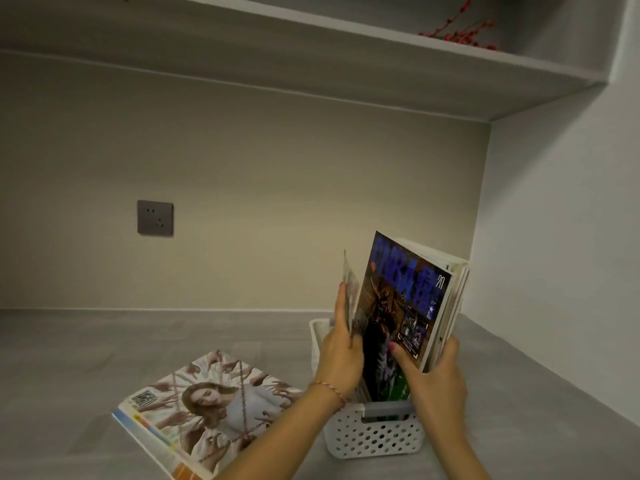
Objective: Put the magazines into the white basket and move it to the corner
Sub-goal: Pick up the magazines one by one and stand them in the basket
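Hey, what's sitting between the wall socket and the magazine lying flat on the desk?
Nothing, in the head view: just bare beige wall below the wall socket, then bare grey desk down to the flat magazine.

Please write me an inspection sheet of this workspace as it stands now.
Surface: grey countertop, meeting the walls in a corner at right.
Job's things: white perforated basket on the counter; dark-covered magazine standing upright in it with others behind; one magazine with a woman on its cover lying flat left of the basket.
Clutter: nothing seen.
Grippers: left hand grips a thin magazine at the stack's left side; right hand clasps the standing magazines.
Cables: nothing seen.
Surroundings: wall socket; shelf overhead with red berry sprigs.
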